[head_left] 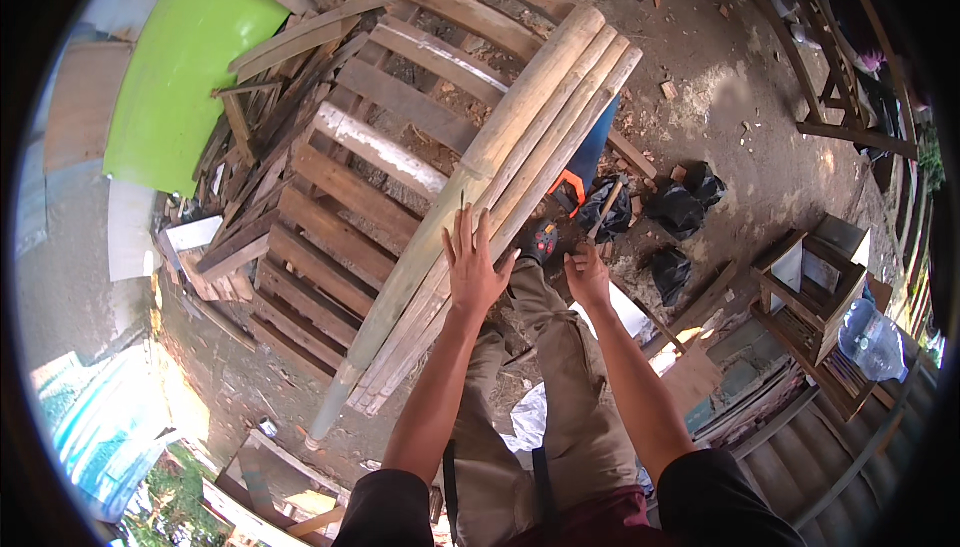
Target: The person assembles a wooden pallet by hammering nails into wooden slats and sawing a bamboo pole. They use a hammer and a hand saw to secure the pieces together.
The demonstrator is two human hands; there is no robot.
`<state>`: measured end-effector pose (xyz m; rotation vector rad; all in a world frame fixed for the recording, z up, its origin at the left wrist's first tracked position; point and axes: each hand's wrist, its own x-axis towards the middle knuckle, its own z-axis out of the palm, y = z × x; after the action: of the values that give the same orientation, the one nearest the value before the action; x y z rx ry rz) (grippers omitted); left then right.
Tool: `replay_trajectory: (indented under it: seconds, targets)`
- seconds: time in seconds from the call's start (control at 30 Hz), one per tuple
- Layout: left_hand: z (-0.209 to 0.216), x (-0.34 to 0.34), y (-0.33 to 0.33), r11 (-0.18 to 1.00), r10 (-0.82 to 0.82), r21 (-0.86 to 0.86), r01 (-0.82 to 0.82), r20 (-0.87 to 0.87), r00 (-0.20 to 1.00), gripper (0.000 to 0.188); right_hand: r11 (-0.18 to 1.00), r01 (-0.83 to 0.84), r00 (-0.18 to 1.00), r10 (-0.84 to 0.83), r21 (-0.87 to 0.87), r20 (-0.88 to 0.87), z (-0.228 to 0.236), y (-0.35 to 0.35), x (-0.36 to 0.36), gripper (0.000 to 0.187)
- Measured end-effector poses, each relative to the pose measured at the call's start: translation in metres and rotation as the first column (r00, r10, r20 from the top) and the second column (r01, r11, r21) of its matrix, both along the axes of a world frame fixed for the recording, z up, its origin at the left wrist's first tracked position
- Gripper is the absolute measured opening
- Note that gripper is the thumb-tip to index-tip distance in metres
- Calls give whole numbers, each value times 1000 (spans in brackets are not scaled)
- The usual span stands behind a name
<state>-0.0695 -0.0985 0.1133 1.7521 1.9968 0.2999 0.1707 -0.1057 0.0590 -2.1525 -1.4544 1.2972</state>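
Several bamboo poles (535, 97) lie side by side, running from the upper right to the lower left. My left hand (473, 265) rests flat on them with fingers spread. A thin dark mark shows on the outermost pole just beyond its fingertips. To the right of the poles is my right hand (587, 275), its fingers curled in. Whatever they may hold is hidden. A thin wooden stick (606, 211) shows just beyond this hand; I cannot tell whether the two touch. Beneath and left of the poles spreads a slatted wooden frame (400, 102).
Beside the poles are an orange-edged tool (570, 190) and a blue object (597, 142). Black plastic bags (676, 212) lie on the dirt floor. Scrap wood (240, 137) and a green panel (190, 67) stand left. A wooden cabinet (812, 282) and clear plastic bottle (870, 340) are right.
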Motion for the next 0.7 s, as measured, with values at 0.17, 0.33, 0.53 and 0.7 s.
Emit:
replay_trajectory:
  seconds: [0.17,0.33,0.53,0.7]
  targets:
    - [-48,6,94,984,150,108,-142,-66,986,112,982,-10,992,33,-187,120,-98,48,44,49]
    - [-78,21,98,975,72,223,10,-358,931,127,956,117,992,-125,-268,-13,-172,102,41,41]
    - [-83,21,96,973,34,226,52,-363,931,118,977,-25,997,40,-211,67,-316,92,38,50]
    - [-84,18,92,975,1,206,80,-367,930,113,934,-305,819,358,-188,448,-396,56,27,62]
